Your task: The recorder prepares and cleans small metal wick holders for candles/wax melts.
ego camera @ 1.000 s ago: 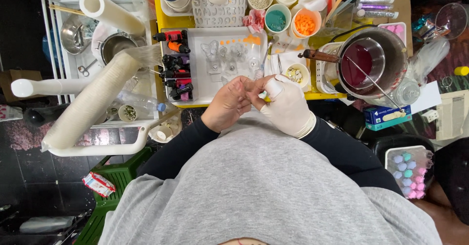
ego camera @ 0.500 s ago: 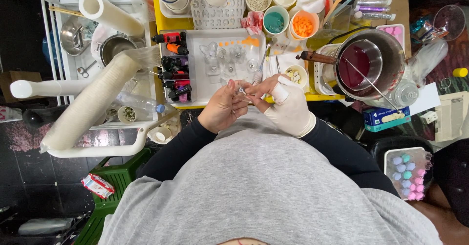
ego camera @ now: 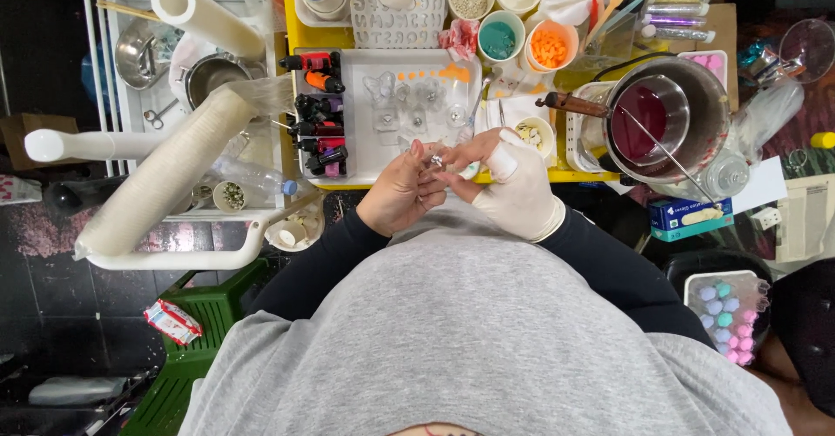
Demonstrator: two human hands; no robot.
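Where your two hands meet at the near edge of the yellow table, your bare left hand and your right hand, in a white glove with cut-off tips, pinch a small clear piece between their fingertips. Both are curled almost closed around it, fingers touching; its shape is too small to tell. Just beyond your knuckles lies the white tray, clear moulded shapes resting on it. A row of small dye bottles sits along its left edge. To your right, a metal pot holds dark red liquid, with a wooden-handled tool across its rim. Paper cups, one teal, one orange, stand beyond the tray.
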